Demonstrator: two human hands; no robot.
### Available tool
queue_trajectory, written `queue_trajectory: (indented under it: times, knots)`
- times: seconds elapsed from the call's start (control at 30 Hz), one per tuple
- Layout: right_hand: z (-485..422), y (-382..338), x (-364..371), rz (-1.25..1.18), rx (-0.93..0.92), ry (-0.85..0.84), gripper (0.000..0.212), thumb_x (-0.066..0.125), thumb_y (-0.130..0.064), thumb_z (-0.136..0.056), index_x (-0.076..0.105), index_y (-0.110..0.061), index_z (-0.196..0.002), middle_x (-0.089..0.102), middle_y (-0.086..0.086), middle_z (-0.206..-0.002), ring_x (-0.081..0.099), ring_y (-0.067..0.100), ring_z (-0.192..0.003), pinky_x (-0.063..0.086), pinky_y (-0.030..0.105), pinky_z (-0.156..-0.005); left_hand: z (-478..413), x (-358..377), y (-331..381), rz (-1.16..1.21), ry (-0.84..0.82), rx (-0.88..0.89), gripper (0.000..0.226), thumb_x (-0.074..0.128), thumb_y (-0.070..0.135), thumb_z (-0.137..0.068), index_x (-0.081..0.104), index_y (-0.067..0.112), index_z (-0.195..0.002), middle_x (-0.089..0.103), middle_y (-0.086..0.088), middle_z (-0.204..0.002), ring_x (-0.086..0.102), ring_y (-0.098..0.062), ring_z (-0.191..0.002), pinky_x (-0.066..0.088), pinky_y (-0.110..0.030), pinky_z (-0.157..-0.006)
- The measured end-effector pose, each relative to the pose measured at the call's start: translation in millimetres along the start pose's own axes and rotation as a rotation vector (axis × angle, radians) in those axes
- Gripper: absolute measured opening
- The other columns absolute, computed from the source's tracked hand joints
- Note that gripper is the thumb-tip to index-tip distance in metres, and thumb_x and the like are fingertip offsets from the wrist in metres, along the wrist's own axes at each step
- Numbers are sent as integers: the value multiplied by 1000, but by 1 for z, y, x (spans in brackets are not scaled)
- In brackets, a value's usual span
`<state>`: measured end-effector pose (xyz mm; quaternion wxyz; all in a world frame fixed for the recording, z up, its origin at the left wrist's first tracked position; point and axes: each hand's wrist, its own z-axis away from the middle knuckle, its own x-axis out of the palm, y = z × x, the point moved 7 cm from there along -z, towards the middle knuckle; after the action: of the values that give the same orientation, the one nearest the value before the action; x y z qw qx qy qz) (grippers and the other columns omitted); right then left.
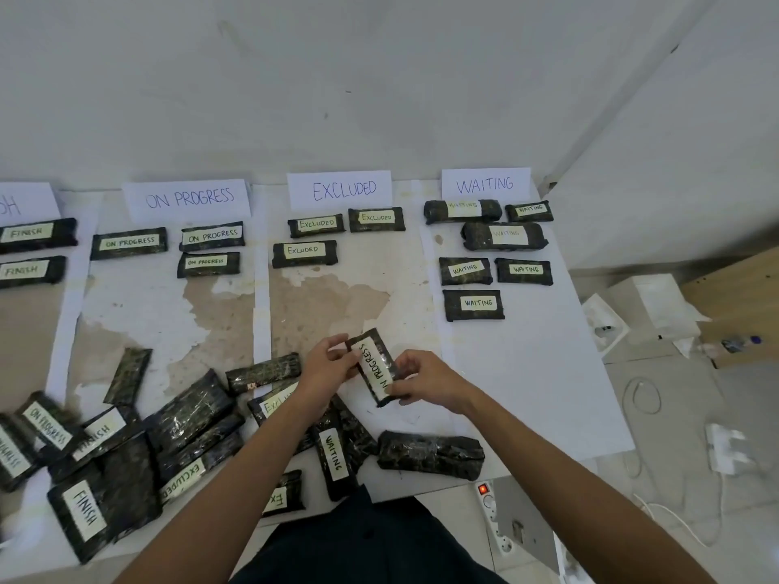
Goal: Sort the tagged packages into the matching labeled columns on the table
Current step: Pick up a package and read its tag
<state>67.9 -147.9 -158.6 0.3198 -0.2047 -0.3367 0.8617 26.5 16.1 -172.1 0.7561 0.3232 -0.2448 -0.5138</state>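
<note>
While the left hand (326, 366) pinches the upper end of the ON PROGRESS package (376, 368) and the right hand (425, 379) its lower end, mid-frame over the bench (527, 373), its long axis runs up-frame, slightly tilted. The ON PROGRESS column (126, 288) lies upper left, nearer the left hand.

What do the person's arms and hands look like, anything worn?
Left hand and right hand are bare: no gloves, rings or watch visible. Left forearm and right forearm are uncovered to the frame edge, no sleeves in view. Dark garment on the torso.
</note>
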Motion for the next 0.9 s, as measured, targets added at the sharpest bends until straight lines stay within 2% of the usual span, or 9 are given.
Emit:
queue_trajectory:
  times: [0.13, 0.23, 0.37, 0.47, 0.63, 0.77, 0.9]
  knots:
    - [-5, -15, 26, 13, -42, -26, 26, 75, -9, -76, 64, -11, -100, 71, 5, -91, 66, 12, -76, 53, 22, -65, 2, 4, 18, -188, 3, 111, 22, 61, 17, -88, 62, 12, -109, 69, -7, -100, 67, -19, -90, 55, -35, -82]
    - [-10, -24, 36, -58, -40, -32, 24, 73, -12, -78, 66, -11, -101, 72, 7, -92, 69, 15, -76, 54, 23, -66, 5, 3, 33, -333, -15, 221, 18, 59, 17, -89, 65, 16, -106, 69, -2, -91, 66, -19, -85, 55, -32, -77]
    - [-19, -36, 32, -226, -15, 12, 18, 67, -16, -85, 62, -10, -102, 71, 7, -93, 70, 20, -77, 53, 25, -66, 4, -8, 52, -482, -17, 312, 21, 59, 16, -89, 68, 18, -108, 70, 2, -96, 64, -12, -85, 52, -29, -79]
    - [-26, -46, 29, -339, 4, 45, 18, 65, -14, -87, 59, -7, -103, 71, 14, -95, 71, 24, -79, 54, 26, -68, 2, -18, 63, -649, -10, 396, 31, 63, 24, -85, 65, 19, -116, 65, 3, -107, 59, -10, -92, 47, -24, -83]
    - [-44, -69, 46, -418, 21, 22, 21, 63, -11, -89, 58, -4, -108, 70, 18, -102, 70, 27, -83, 54, 26, -68, 6, -45, 73, -1176, 73, 667, 67, 68, 40, -75, 46, 18, -134, 52, -1, -121, 49, -21, -104, 44, -36, -90]
    - [-58, -99, 83, -353, 31, -36, 21, 63, -16, -89, 59, -9, -109, 71, 11, -101, 70, 21, -81, 53, 25, -67, 12, -84, 82, -1296, 174, 688, 71, 70, 38, -75, 44, 10, -135, 51, -8, -125, 49, -28, -108, 44, -42, -92]
    - [-72, -128, 120, -339, -2, -89, 20, 64, -19, -88, 60, -10, -106, 71, 8, -99, 69, 20, -76, 51, 23, -61, 15, -126, 92, -1284, 230, 682, 67, 71, 21, -72, 46, 8, -133, 55, -11, -120, 54, -32, -105, 47, -44, -86]
